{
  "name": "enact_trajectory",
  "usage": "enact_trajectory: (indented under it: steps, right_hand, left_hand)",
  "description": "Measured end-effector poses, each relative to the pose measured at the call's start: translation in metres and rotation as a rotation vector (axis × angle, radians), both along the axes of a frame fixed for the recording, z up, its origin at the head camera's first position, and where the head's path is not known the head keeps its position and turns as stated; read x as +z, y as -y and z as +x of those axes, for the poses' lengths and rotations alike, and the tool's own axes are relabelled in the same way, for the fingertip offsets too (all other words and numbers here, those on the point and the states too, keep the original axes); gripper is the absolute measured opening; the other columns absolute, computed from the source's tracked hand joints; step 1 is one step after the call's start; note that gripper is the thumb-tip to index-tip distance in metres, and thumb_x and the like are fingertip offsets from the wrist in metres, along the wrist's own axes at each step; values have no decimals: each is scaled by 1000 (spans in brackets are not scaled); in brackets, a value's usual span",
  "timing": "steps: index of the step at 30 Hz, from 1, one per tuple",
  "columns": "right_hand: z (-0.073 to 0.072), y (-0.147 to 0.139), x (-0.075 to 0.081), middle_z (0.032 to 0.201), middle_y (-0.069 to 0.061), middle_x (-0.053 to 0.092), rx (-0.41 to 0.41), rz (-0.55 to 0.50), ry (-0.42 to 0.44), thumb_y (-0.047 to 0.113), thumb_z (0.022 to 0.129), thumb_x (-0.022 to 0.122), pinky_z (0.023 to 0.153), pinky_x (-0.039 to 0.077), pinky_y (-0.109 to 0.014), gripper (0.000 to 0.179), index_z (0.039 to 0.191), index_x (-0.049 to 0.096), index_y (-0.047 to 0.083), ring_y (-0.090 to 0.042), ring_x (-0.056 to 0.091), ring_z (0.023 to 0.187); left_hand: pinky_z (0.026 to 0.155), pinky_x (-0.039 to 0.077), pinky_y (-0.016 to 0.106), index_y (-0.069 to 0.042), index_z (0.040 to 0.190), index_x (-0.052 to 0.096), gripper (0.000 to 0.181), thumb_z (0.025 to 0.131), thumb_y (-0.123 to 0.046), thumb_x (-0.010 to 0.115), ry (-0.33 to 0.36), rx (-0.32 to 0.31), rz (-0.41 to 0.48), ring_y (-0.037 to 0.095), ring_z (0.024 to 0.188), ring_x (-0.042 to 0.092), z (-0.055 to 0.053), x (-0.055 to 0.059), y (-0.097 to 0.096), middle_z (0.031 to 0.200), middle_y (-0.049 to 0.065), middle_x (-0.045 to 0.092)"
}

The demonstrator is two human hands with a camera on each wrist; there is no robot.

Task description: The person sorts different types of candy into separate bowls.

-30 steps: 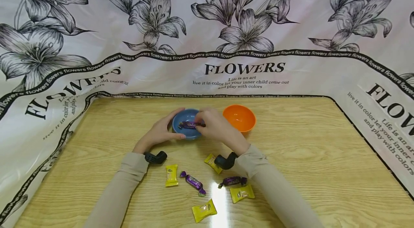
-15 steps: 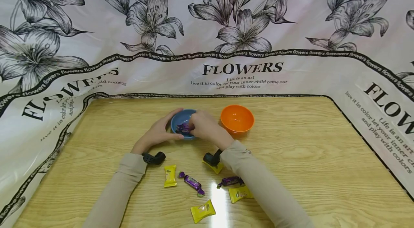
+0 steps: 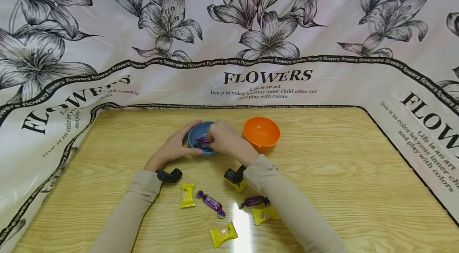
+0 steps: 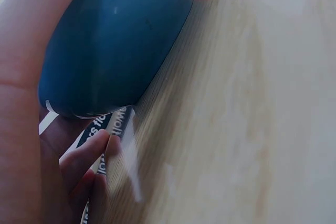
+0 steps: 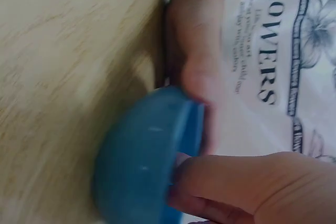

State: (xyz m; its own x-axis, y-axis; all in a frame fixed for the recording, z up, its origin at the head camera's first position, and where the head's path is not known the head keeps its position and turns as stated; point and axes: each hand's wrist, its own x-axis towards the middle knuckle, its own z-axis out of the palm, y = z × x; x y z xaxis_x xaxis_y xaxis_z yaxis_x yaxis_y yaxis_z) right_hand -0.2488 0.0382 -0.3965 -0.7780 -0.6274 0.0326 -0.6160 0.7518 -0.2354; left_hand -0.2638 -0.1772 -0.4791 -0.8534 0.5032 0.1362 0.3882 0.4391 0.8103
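In the head view my left hand (image 3: 175, 147) holds the blue bowl (image 3: 195, 131) from its left side, thumb at the near rim and fingers round the far side. The bowl's outer wall (image 4: 121, 40) fills the top of the left wrist view. My right hand (image 3: 229, 141) reaches over the bowl's right rim with its fingers inside, pinching a purple-wrapped candy (image 3: 202, 142). That candy's right part is hidden behind the fingers. The right wrist view shows the right thumb and fingers dipping past the rim of the bowl (image 5: 136, 161).
An orange bowl (image 3: 261, 131) stands just right of the blue one. Nearer lie purple candies (image 3: 211, 204), (image 3: 254, 201) and several yellow-wrapped candies (image 3: 187, 195), one partly under the right wrist camera (image 3: 234, 175). A flower-printed cloth (image 3: 269, 85) borders the wooden table.
My right hand has moved left and deeper into the blue bowl with the purple candy, now more covered by the fingers. The left hand keeps its hold on the bowl.
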Motion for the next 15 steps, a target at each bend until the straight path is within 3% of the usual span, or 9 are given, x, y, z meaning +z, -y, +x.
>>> enact_trajectory:
  steps: [8, 15]
  right_hand:
    - [28, -13, 22, 87, -2, 72, 96, -126, -60, 15, 85, 80, 83, 52, -35, 7, 89, 80, 9, -20, 63, 87]
    - [69, -27, 35, 86, -2, 68, 112, -168, -126, 19, 84, 81, 77, 48, -32, 11, 89, 79, 9, -18, 57, 81]
  left_hand:
    - [113, 26, 56, -30, 159, 25, 98, 80, -40, 83, -2, -11, 12, 29, 142, 35, 0, -2, -1, 158, 4, 33]
    - [112, 24, 62, -28, 159, 25, 99, 79, -39, 84, -10, 5, -2, 34, 141, 35, 1, -3, 0, 159, 4, 31]
